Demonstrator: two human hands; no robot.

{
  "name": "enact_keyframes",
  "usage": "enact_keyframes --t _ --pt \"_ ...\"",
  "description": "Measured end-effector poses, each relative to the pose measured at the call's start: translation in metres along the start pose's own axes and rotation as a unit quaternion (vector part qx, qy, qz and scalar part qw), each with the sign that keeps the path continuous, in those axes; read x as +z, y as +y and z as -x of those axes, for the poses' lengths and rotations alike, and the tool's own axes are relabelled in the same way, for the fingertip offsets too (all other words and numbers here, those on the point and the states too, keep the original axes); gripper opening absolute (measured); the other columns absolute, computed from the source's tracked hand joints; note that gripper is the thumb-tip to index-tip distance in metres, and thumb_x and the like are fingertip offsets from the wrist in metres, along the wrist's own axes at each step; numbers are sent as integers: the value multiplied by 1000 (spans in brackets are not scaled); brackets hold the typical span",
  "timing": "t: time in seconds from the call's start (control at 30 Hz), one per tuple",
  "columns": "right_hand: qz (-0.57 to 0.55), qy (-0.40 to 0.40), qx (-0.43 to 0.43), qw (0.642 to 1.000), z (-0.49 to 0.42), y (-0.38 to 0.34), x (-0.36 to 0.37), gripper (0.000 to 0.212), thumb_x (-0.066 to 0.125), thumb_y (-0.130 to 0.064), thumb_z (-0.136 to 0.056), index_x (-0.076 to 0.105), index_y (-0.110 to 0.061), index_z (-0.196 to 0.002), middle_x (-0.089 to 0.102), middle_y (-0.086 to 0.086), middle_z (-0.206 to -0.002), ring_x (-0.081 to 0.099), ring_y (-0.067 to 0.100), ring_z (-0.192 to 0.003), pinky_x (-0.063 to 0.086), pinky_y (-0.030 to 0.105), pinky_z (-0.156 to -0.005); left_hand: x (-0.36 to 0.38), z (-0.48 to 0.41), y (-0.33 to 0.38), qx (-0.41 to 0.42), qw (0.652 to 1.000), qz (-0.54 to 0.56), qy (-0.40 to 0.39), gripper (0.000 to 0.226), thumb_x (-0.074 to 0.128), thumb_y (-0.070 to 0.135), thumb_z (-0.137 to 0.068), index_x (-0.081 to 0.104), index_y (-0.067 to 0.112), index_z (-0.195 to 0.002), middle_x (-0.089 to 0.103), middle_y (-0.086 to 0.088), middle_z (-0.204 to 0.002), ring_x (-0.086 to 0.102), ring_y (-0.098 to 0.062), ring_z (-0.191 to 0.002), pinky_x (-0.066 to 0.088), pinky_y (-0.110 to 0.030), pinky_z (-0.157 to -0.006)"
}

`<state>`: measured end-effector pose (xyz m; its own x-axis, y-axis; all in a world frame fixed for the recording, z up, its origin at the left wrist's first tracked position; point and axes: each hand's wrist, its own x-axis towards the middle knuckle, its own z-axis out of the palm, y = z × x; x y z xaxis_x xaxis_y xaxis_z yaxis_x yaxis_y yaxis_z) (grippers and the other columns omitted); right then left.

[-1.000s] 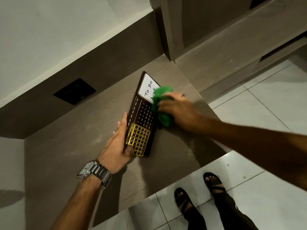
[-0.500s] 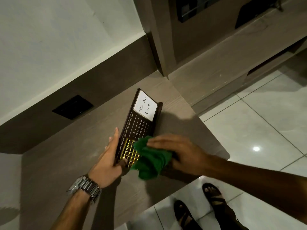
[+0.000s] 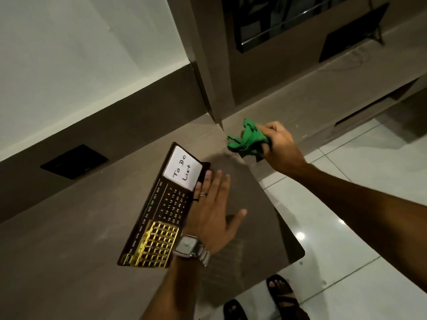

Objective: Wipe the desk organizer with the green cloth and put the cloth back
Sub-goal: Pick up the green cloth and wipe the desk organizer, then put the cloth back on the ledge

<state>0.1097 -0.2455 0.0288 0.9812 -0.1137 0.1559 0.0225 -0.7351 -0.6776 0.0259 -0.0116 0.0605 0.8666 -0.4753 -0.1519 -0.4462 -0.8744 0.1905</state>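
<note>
The dark desk organizer [image 3: 161, 204] stands on the brown desk [image 3: 69, 239], showing a white "To Do List" card, a calendar grid and a gold mesh panel. My left hand [image 3: 212, 211], with a watch at the wrist, is open with fingers spread against the organizer's right side. My right hand [image 3: 277, 144] is shut on the bunched green cloth [image 3: 247, 139], held off the organizer at the far right corner of the desk, over the lower ledge [image 3: 300, 107].
A black socket plate [image 3: 74, 161] is set in the back panel. A cabinet column [image 3: 208, 77] rises behind the desk corner. A dark screen [image 3: 277, 19] and a dark stand [image 3: 346, 45] sit on the ledge. Tiled floor [image 3: 346, 204] and sandalled feet lie below right.
My right hand lifted the green cloth off the organizer's lower part and carried it up and right to the desk corner. My left hand moved from the organizer's left edge to its right side.
</note>
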Motion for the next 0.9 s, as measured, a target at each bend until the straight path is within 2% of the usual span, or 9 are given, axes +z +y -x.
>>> enact_keyframes --t 0.13,0.2,0.27,0.33,0.47,0.6,0.73,0.83,0.9 --pt "147 0 -81 986 -14 13 28 60 65 -3 -85 45 -11 -140 48 22 -134 47 38 -120 50 50 -93 49 -6 -3 -5 999 -13 -40 91 19 77 -84 -5 22 -152 -8 -3 -164 -12 -24 -151 -4 -45 -122" --pt "245 -52 -90 964 -21 18 39 68 65 -9 -84 37 -20 -145 42 16 -144 35 40 -132 42 57 -100 64 -4 -4 -9 999 -9 -37 90 18 78 -85 -4 23 -153 -8 -2 -164 -13 -23 -151 -1 -47 -123" --pt "314 -128 -81 937 -21 26 51 76 63 -15 -86 23 -28 -149 24 7 -156 16 38 -142 28 56 -111 70 -2 -3 -14 1000 -13 -23 89 17 78 -85 -1 22 -153 -5 -2 -165 -11 -23 -151 -1 -47 -122" --pt "334 -168 -70 925 -11 37 62 77 57 -17 -89 13 -30 -151 8 1 -161 1 36 -145 21 54 -115 72 -2 -3 -11 1000 -16 -21 90 16 78 -85 0 22 -153 -4 -2 -165 -10 -23 -151 -1 -47 -122" --pt "316 -180 -59 930 -4 41 69 77 50 -13 -91 6 -31 -153 -1 -1 -162 -9 33 -146 10 55 -117 72 -2 -6 -4 1000 -16 -19 91 17 79 -84 -3 23 -153 -6 -1 -165 -12 -22 -151 -5 -46 -121" --pt "233 -164 -37 958 -4 25 53 79 60 -8 -82 24 -27 -150 16 2 -160 -1 32 -147 4 60 -115 73 -1 -6 -2 1000 -23 -21 90 19 78 -84 -4 24 -153 -6 0 -165 -11 -22 -151 -7 -45 -120" --pt "90 -61 -2 994 35 -1 30 70 57 6 -77 42 -15 -142 40 10 -150 22 31 -143 22 54 -115 65 0 -4 -10 998 -25 -54 90 15 79 -84 -7 24 -153 -12 0 -164 -17 -21 -150 -6 -46 -122" --pt "11 -79 -13 997 67 -19 23 66 57 7 -77 48 -14 -138 47 9 -144 34 25 -138 28 47 -115 43 1 -2 -5 996 -40 -78 90 13 77 -85 -6 21 -153 -10 -3 -164 -14 -23 -150 -3 -46 -122" --pt "-15 -102 -54 993 76 -35 22 60 57 5 -79 52 -15 -135 54 8 -138 43 24 -132 31 45 -113 19 7 -2 7 996 -74 -49 85 22 69 -89 5 16 -153 4 -8 -164 0 -27 -151 7 -49 -122"
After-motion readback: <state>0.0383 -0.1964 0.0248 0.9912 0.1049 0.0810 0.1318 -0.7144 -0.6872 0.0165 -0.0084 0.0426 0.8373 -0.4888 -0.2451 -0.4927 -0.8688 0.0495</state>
